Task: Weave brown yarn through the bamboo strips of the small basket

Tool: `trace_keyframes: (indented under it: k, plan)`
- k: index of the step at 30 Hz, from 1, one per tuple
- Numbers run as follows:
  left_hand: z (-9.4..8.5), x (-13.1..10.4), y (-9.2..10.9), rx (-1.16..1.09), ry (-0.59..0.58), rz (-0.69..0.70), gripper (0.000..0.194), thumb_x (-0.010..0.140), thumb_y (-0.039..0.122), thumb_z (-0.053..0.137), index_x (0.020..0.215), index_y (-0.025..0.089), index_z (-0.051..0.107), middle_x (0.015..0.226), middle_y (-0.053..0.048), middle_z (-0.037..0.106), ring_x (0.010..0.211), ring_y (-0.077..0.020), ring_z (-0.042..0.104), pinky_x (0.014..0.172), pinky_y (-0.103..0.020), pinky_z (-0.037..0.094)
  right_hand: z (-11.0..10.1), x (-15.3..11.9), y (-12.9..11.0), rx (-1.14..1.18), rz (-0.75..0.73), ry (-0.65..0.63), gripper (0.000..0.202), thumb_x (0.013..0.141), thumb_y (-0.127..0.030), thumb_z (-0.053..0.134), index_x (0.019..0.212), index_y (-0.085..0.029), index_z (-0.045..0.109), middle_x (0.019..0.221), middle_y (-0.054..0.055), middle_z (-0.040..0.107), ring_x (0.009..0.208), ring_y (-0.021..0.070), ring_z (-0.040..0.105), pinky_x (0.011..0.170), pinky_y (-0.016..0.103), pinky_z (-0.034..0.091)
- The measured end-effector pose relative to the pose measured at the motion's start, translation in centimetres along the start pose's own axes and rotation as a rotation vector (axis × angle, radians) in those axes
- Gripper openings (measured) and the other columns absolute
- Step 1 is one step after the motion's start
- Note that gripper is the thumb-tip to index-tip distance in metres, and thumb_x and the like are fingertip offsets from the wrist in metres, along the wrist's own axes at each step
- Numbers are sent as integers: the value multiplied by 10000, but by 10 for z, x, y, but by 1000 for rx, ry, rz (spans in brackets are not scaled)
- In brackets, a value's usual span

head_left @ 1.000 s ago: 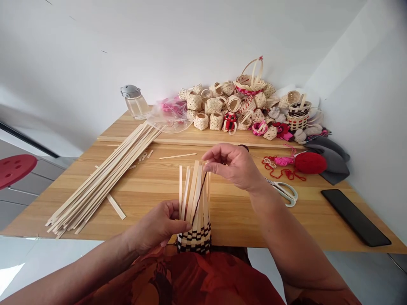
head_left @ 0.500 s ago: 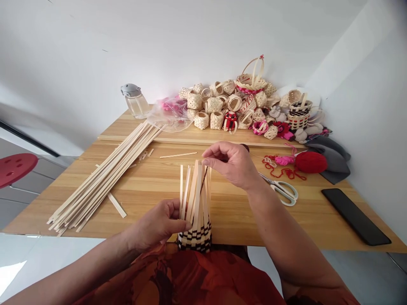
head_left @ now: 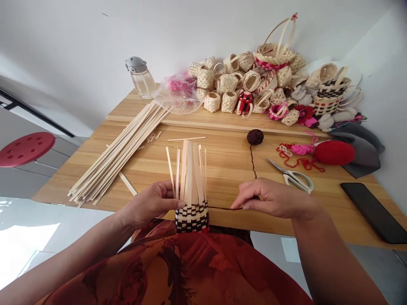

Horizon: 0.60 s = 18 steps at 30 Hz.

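A partly woven basket (head_left: pixel 192 218) sits at the table's front edge against my body, its dark and pale checkered wall low and its tall wooden strips standing upright. My left hand (head_left: pixel 155 199) grips its left side, thumb on the front at the top of the weave and fingers behind the strips. Off to the right, my right hand (head_left: pixel 267 197) pinches dark brown yarn (head_left: pixel 222 208), drawn nearly level from the basket's right side. The yarn also runs from this hand up to a dark brown ball (head_left: pixel 255 137) on the table.
Pale wooden strips (head_left: pixel 121 152) lie in a bundle at left. Scissors (head_left: pixel 294 176), red yarn (head_left: pixel 334 152) and a black phone (head_left: pixel 375 212) are at right. Small woven baskets (head_left: pixel 228 90) crowd the back, near a bottle (head_left: pixel 141 78) and plastic bag (head_left: pixel 181 95).
My right hand has moved from above the strips down and to the right, pulling the yarn out sideways. The ball of yarn has come into full view. My left hand still holds the basket.
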<state>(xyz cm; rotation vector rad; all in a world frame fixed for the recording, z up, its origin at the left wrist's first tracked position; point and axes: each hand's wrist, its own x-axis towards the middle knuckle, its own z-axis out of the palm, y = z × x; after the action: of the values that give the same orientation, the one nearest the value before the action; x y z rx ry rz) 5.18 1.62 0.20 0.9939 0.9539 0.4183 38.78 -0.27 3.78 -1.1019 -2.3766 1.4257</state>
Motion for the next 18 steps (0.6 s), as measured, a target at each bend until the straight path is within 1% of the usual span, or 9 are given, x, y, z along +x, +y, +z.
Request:
trace_keyframes:
  k: [1,2,4,5,7,9,13,15,18]
  plan:
    - [0,-1,-1,-1,-1,-6,258,702,219,864,921,159,742,803,-21,745,678,-125,623,620,-215,490,5,1,0,-12,-12,-13,270,923,-139,599,1051,-245,812,870,34,725,776,140,660,713,251,491]
    - [0,-1,-1,11,2,-19,254,699,224,867,910,160,740,789,-13,739,624,-107,590,563,-201,458,9,3,0,-24,-19,-21,275,919,-127,594,1020,-247,820,849,32,718,761,137,658,706,247,492]
    - [-2,-1,-3,41,16,-45,253,690,237,872,886,160,733,762,0,724,544,-79,513,443,-177,330,17,8,-1,-57,-12,-37,291,909,-103,583,985,-246,825,834,28,718,744,135,660,701,245,492]
    - [-3,-1,-3,44,26,-53,253,684,244,876,870,160,727,751,4,717,528,-72,489,422,-174,281,19,10,-1,-74,-7,-43,296,900,-94,582,981,-243,824,846,28,728,755,139,668,710,247,494]
    - [-4,-1,-5,28,45,-59,266,663,252,888,847,162,719,731,9,706,531,-70,477,430,-173,267,20,12,0,-91,12,-39,289,884,-94,590,1005,-234,812,912,35,756,816,155,689,746,257,501]
    - [-4,-2,-6,15,63,-63,279,638,268,901,818,158,718,706,10,701,511,-64,454,431,-179,263,18,13,2,-81,49,-26,256,887,-127,599,1024,-217,796,962,43,771,862,170,697,770,274,505]
    - [0,-2,-6,59,86,-73,245,654,300,884,759,140,731,686,-10,711,438,-47,392,386,-196,224,6,10,3,9,106,-3,149,901,-242,635,945,-178,762,893,40,763,810,170,677,726,280,499]
    - [2,-2,-4,91,93,-66,225,690,308,859,771,140,735,707,-17,725,408,-34,370,367,-193,211,-1,9,0,62,83,13,138,891,-283,664,903,-167,739,864,36,747,795,165,665,723,276,500]
    - [7,-2,0,131,99,-69,223,712,318,832,793,137,731,718,-23,736,372,-22,334,345,-190,187,-10,12,-10,95,-8,71,120,889,-278,671,877,-166,713,859,28,730,800,155,656,757,277,506]
